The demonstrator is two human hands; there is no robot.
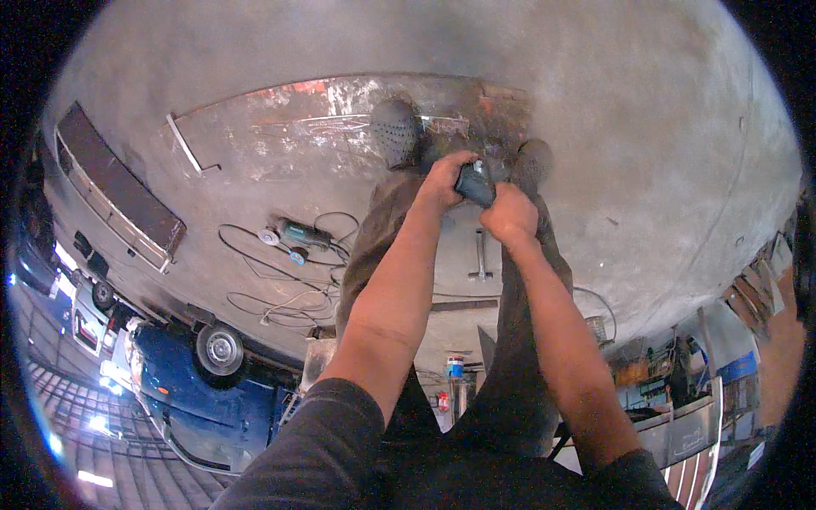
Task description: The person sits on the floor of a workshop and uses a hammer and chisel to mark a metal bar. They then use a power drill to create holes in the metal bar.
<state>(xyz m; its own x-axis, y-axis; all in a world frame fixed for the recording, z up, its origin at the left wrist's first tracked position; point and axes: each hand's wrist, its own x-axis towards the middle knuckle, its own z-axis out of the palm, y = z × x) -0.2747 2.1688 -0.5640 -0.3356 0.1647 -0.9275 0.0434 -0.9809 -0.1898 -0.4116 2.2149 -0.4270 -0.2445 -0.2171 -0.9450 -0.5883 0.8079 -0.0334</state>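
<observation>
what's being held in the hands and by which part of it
A dark hand tool: the left hand grips its left side, the right hand its right side. Whether those parts are handles can't be told.

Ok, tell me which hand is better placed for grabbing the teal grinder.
Probably the left hand: the teal grinder lies to the left, nearer it than the right hand. Both hands are on the dark tool, though.

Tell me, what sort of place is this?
It looks like a garage or workshop, probably where vehicles get fixed. You can see a blue painted vehicle with a round silver wheel, plus a teal-and-black corded grinder and a silver T-shaped metal tool on the grey floor.
</observation>
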